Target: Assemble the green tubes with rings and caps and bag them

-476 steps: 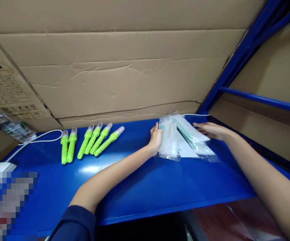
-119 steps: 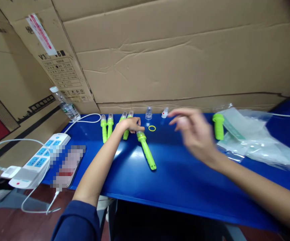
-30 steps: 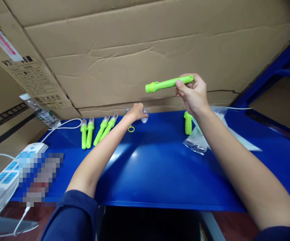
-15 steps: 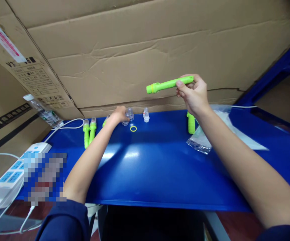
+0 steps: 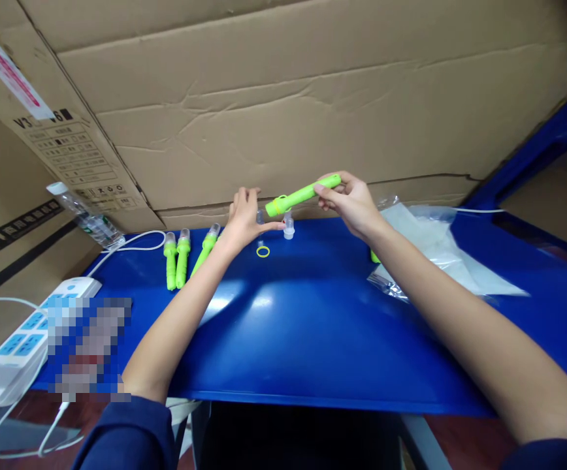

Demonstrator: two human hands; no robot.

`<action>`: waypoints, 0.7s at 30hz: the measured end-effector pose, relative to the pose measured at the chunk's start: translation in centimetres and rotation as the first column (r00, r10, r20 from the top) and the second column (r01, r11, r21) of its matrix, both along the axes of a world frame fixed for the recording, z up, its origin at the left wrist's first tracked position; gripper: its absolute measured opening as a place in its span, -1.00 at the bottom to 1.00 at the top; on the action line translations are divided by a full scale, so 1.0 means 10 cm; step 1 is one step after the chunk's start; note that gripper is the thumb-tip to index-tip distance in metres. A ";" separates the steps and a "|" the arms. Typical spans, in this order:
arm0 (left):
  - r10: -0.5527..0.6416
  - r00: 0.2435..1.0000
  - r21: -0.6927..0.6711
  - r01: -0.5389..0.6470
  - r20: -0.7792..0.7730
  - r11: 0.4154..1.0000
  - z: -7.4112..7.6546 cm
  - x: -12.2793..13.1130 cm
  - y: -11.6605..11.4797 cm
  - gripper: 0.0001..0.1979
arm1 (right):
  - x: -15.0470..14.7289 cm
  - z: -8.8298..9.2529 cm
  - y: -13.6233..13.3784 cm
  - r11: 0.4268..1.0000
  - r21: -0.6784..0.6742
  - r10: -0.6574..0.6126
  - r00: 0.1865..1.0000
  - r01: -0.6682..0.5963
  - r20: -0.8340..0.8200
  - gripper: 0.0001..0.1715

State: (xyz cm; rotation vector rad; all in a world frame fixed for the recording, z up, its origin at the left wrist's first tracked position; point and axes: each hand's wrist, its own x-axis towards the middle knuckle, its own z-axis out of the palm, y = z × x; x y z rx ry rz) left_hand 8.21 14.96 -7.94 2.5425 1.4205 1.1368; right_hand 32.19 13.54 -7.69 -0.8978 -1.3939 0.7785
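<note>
A bright green tubular flashlight body (image 5: 303, 195) is held up above the table, with my right hand (image 5: 355, 203) shut around its far end. Its threaded end, with a yellow ring on it, points left and down toward my left hand (image 5: 244, 219). That hand has its thumb stretched out and its fingers apart, with nothing visibly gripped. Just behind the thumb a clear cap (image 5: 260, 217) is partly hidden. Another clear cap with a white base (image 5: 289, 228) stands to the right of the thumb. A loose yellow ring (image 5: 262, 252) lies on the table below.
Several finished-looking green flashlights (image 5: 182, 261) with clear tops lie left of my forearm on the blue table (image 5: 283, 339). Clear plastic bags (image 5: 435, 245) and a partly hidden green piece (image 5: 374, 256) are at right. A power strip (image 5: 33, 329), white cable and water bottle (image 5: 85, 215) occupy the left.
My right hand has brought the green flashlight body left and down, closer to my left hand. My left hand has risen slightly from the clear caps and spread its thumb and fingers.
</note>
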 end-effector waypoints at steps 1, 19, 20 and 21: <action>-0.074 0.997 0.002 0.074 0.020 0.997 0.03 0.02 -0.04 -0.20 | -0.04 0.00 -0.03 0.999 -0.028 0.022 1.000 -0.022 0.001 -0.44; -0.415 0.835 -0.145 0.490 0.362 0.859 -0.19 -0.15 -0.15 -0.58 | -0.17 -0.09 -0.06 0.987 -0.075 0.138 0.986 -0.145 -0.095 -0.43; -0.413 0.833 -0.161 0.495 0.369 0.854 -0.19 -0.15 -0.15 -0.56 | -0.18 -0.10 -0.07 0.987 -0.082 0.130 0.987 -0.138 -0.099 -0.41; -0.404 0.837 -0.174 0.489 0.369 0.855 -0.18 -0.16 -0.16 -0.54 | -0.19 -0.10 -0.07 0.986 -0.090 0.128 0.986 -0.137 -0.103 -0.41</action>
